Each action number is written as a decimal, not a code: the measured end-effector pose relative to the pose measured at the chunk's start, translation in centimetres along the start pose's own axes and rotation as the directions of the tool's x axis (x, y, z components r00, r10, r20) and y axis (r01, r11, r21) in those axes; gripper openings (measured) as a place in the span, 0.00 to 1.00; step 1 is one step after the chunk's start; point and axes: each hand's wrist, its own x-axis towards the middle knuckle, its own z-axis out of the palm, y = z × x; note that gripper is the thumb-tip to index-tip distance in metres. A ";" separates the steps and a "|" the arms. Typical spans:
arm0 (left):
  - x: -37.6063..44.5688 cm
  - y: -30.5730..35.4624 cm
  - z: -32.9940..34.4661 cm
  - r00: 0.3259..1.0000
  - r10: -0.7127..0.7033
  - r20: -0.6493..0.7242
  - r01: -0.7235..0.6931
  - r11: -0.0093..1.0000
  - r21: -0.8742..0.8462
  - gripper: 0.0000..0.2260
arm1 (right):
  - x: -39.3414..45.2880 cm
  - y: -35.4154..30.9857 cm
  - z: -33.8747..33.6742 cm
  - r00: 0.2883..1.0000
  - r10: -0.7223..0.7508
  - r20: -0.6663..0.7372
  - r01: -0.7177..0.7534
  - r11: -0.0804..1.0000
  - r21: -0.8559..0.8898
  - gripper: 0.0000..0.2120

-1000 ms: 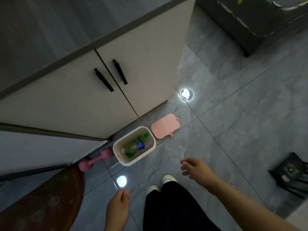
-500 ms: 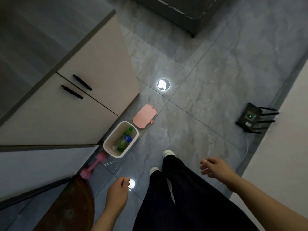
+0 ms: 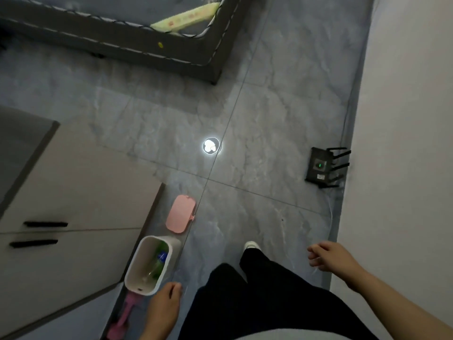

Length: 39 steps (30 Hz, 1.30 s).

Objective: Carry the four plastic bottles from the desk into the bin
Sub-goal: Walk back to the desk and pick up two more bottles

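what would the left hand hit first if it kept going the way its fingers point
Probably the white bin: the left hand has its loosely curled fingers aimed up-frame beside the bin's near rim. Depth is unclear, so it might pass just beside it toward the pink lid.

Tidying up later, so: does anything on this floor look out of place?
The bin stands open; its pink lid lies flat on the floor beside it. A pink dumbbell lies on the floor against the bin's near side.

Floor point(image 3: 269, 143): glossy marbled grey tile. Bin point(image 3: 137, 273): smooth matt white plastic. Bottle point(image 3: 159, 261): clear green plastic. Cabinet point(image 3: 85, 204): matt panels.
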 end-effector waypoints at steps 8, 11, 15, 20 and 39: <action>5.0 8.9 -1.7 1.000 0.025 0.016 -0.027 0.992 0.123 0.10 | 3.1 -6.8 -5.5 0.999 -0.004 -0.045 0.010 0.992 0.122 0.12; 6.9 11.0 -1.9 0.999 0.037 0.019 -0.040 0.982 0.184 0.10 | 3.8 -7.9 -6.3 0.997 0.011 -0.077 0.001 0.990 0.143 0.13; 11.5 17.7 -2.8 0.996 0.077 0.053 -0.085 0.982 0.171 0.10 | 5.4 -9.6 -8.4 0.986 0.059 -0.157 -0.026 0.979 0.203 0.13; 16.8 27.2 -3.3 0.982 0.147 0.115 -0.166 0.970 0.178 0.10 | 6.6 -10.6 -11.8 0.958 0.164 -0.235 -0.094 0.954 0.283 0.11; 24.3 55.9 -1.0 0.987 0.117 0.110 -0.124 0.990 0.060 0.11 | 20.4 -31.0 -31.3 0.946 0.147 -0.288 -0.035 0.932 0.361 0.14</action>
